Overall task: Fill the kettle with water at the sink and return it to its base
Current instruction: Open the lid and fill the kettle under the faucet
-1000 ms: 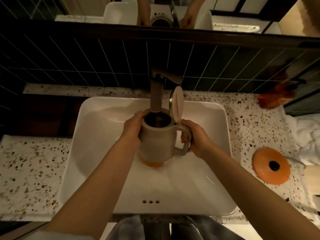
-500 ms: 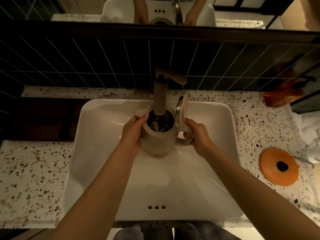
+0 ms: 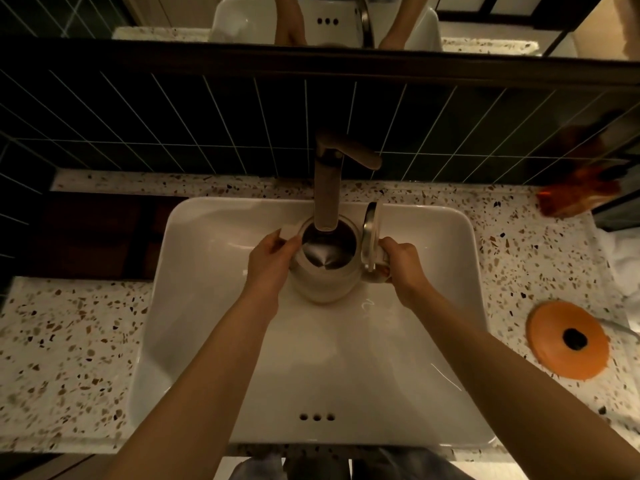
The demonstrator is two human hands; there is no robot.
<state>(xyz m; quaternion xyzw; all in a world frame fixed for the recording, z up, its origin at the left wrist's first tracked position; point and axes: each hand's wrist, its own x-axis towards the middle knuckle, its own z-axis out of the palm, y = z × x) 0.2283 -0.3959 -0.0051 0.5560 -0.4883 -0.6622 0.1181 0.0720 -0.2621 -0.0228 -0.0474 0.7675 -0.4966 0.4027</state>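
Note:
A beige kettle (image 3: 323,284) is held upright over the white sink (image 3: 207,306), with its mouth right under the spout of the bronze tap (image 3: 327,188). Its lid (image 3: 370,237) stands flipped open on the right side. My left hand (image 3: 268,263) grips the kettle's left wall near the spout lip. My right hand (image 3: 403,263) is closed around the handle. The kettle's inside shines; I cannot tell whether water is running. The round orange base (image 3: 568,341) lies on the counter to the right of the sink.
A speckled terrazzo counter (image 3: 69,358) surrounds the sink. A dark tiled wall (image 3: 173,126) and a mirror ledge rise behind the tap. An orange bottle (image 3: 581,192) and a white towel (image 3: 623,258) are at the far right. The base's cord trails right.
Both hands have carried the kettle away from me and up under the tap spout; the spout now reaches into the kettle's mouth. The view has tilted down.

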